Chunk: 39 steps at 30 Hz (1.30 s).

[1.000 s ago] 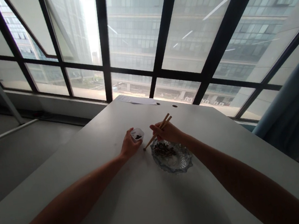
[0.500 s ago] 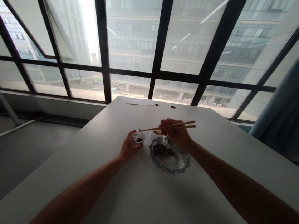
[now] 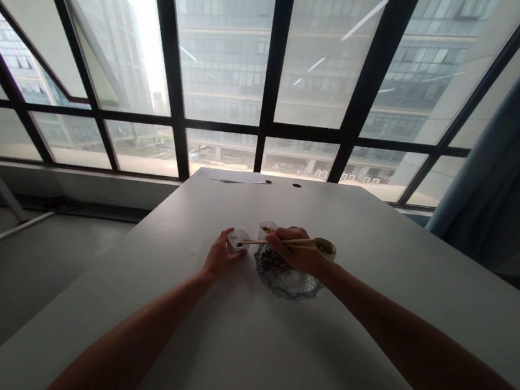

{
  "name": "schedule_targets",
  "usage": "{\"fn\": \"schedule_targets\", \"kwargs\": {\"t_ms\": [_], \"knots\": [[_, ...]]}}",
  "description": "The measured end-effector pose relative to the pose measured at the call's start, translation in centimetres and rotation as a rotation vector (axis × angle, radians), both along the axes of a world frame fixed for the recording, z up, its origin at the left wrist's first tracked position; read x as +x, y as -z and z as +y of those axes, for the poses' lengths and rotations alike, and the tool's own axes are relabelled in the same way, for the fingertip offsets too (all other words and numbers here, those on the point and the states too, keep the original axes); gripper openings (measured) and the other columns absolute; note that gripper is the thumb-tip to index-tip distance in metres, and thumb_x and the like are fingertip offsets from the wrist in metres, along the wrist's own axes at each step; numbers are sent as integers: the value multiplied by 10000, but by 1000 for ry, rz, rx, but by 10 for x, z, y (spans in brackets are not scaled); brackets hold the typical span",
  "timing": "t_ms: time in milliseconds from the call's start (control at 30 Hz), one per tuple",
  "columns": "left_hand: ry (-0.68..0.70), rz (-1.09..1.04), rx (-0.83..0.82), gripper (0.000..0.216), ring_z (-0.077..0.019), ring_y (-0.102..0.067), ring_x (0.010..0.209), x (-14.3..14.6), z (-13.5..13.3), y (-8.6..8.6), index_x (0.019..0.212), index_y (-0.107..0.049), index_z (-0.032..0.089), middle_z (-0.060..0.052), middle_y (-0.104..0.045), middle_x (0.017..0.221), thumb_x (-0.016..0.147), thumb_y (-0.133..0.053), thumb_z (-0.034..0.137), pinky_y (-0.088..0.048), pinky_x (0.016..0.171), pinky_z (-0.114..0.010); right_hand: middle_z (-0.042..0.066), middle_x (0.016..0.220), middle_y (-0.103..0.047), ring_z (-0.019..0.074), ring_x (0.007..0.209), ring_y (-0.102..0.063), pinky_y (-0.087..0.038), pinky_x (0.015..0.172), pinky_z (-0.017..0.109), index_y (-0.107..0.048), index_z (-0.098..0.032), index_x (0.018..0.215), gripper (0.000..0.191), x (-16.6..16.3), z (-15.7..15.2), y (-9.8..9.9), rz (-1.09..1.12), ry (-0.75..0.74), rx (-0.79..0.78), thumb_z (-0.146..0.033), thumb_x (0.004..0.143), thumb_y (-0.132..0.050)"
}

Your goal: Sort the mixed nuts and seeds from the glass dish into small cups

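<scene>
My left hand is wrapped around a small whitish cup on the table, with a few dark bits inside. In my right hand is a pair of wooden chopsticks. Their tips reach into the cup; whether they pinch anything is too small to tell. Beneath my right hand stands a scalloped clear glass dish, and small dark pieces lie heaped in it. A second whitish cup, holding yellowish bits, is just behind the dish. Partly covered by my right hand, a yellowish bowl shows at the right.
All of this stands on a white table. Sheets of paper lie at its far end, near a dark round hole. Large windows rise beyond the table, and a blue curtain hangs at the right.
My right hand has lowered, and the chopstick tips have gone from above the cup's rim down into it. The yellowish bowl has come into sight. My left hand keeps its hold.
</scene>
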<state>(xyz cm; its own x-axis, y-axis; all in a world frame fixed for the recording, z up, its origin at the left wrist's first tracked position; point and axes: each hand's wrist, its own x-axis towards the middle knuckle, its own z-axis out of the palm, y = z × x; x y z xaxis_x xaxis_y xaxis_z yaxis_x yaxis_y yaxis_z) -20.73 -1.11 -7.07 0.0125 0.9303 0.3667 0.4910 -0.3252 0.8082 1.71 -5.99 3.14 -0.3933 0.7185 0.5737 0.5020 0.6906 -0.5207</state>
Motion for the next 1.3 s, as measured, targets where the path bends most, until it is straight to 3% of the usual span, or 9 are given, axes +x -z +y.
{"fn": "schedule_targets", "kwargs": {"t_ms": [133,267,533,867,1067,1300], "knots": [[-8,10,4,758,-285,-667,1072,-1,3,5,1374,-505,170,-127,-696,1172,689,-777,351,-518,971,-431,36,562,-643,153,491,-592,-478,492,265,-659,-204,679,514,16,-10,2,272,197,-8,-608,950,-495],[-16,21,39,800,-301,-641,1133,-1,7,10,1406,-485,163,-143,-672,1243,690,-787,354,-492,1021,-455,32,460,-590,155,381,-523,-425,387,277,-666,-200,665,576,37,-22,6,391,344,-73,-698,901,-500],[-6,16,49,831,-303,-610,1201,-1,9,13,1428,-463,153,-168,-629,1317,719,-785,443,-460,1061,-457,26,469,-596,147,350,-506,-387,338,269,-633,-212,664,612,41,-21,27,395,383,-249,-791,824,-512],[-1,24,107,756,-314,-543,1296,0,10,12,1398,-474,141,-190,-581,1372,791,-722,517,-406,1112,-476,28,464,-617,146,340,-529,-416,329,262,-645,-205,682,589,47,-23,28,519,394,-296,-780,788,-575],[-47,202,298,605,-308,-473,1360,7,-11,-8,1363,-501,188,-163,-544,1428,849,-662,464,-344,1152,-489,42,450,-626,134,315,-532,-443,315,245,-649,-177,662,623,68,-15,33,725,478,-378,-792,750,-599],[58,392,388,417,-275,-493,1337,40,-31,-47,1296,-582,228,-102,-583,1418,907,-588,377,-282,1166,-467,37,430,-609,97,297,-493,-394,290,202,-620,-155,646,543,100,4,31,1017,464,-415,-675,800,-649]]}}
